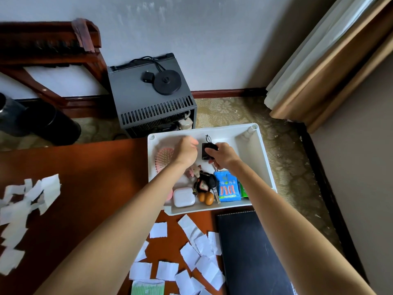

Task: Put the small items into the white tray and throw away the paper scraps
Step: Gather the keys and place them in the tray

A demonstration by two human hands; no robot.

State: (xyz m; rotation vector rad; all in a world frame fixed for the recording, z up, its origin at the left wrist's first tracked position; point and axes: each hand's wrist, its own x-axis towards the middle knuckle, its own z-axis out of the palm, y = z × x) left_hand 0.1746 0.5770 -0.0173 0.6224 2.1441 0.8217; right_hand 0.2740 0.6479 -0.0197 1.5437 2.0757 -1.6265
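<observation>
The person's right hand hangs over the middle of the white tray, its fingers clamped on a small black item with a thin cord looping up from it. The left hand is just beside it with its fingers curled inward. Seen from the back, it cannot be told whether they pinch anything.

The tray sits at the far right corner of the bench and seems to overhang the far edge. The step in hand looks like setting the black item down. Bare tray floor lies toward the far and right walls. The near part is crowded with a white case, a key bunch and a blue packet, and a pink hairbrush lies along the left wall.

A good release would be low, onto the bare patch, with the cord inside the rim. No weight should press on the overhanging side, lest the tray tip.

The paper scraps are not yet cleared. One lot lies toward the near edge, against a black folder, and another lies along the left edge. A black bin stands on the floor beyond the far edge, at the left, and open bench lies between it and the scraps. A green-and-white packet at the near edge is probably no scrap.
</observation>
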